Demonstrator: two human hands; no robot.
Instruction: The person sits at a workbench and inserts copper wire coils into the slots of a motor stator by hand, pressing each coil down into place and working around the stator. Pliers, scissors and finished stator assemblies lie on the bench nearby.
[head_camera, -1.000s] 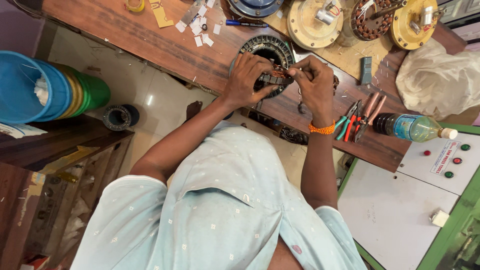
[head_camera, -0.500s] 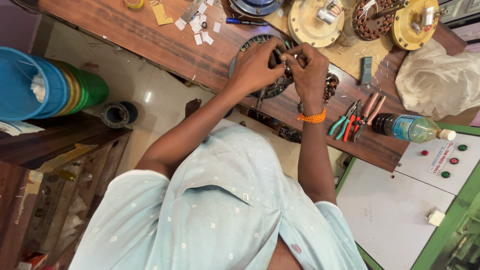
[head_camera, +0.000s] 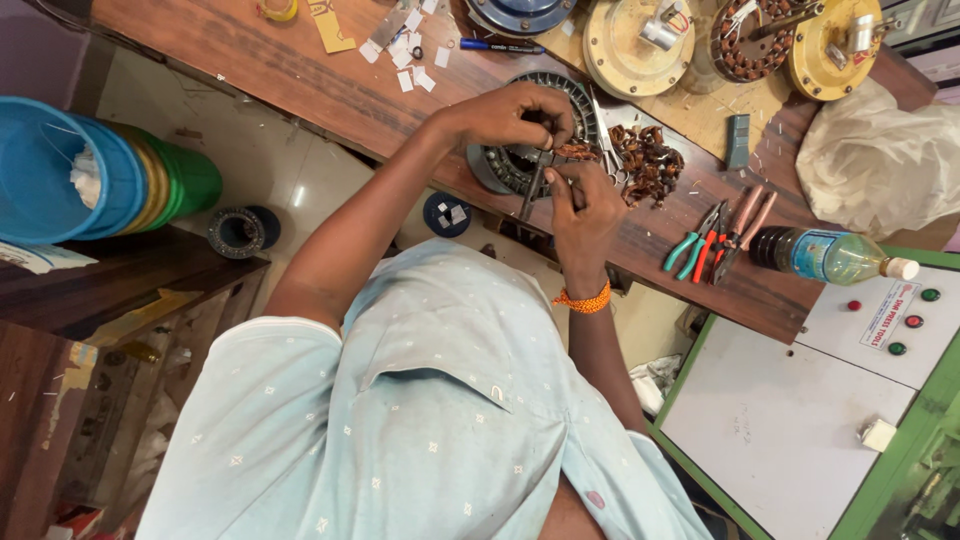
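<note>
Stator core: one round ribbed metal stator (head_camera: 505, 165), on the wooden workbench (head_camera: 330, 95), at its near edge, partly under both hands.
Left hand: left hand (head_camera: 510, 115) curled over the stator top, fingers pinched shut on a thin dark strip (head_camera: 533, 185) that hangs down past the bench edge.
Right hand: right hand (head_camera: 585, 210) just below the left, fingers closed on the same strip; both hands touching; orange thread band (head_camera: 583, 299) on the wrist.
Copper scrap: one pile of brown wire bits (head_camera: 645, 160) just right of the stator, touching it or nearly, cannot tell.
Pliers: three or four hand tools (head_camera: 715, 240) with teal, red and pink grips, side by side, near the bench's near edge, right of the hands.
Bottle: one clear bottle (head_camera: 825, 255) lying on its side, white cap, just right of the tools.
Motor covers: four round housings at the far edge, one blue-grey (head_camera: 520, 12), three cream or yellow (head_camera: 635, 45).
Paper bits: about ten small white scraps (head_camera: 405, 50), plus one blue pen (head_camera: 500, 45).
Cloth bag: one (head_camera: 880, 160), far right end.
Buckets: one stack (head_camera: 90, 170), blue outermost, left of the bench, well apart.
Open room: bare bench left of the stator; tiled floor strip (head_camera: 290, 190) between bench and person.
</note>
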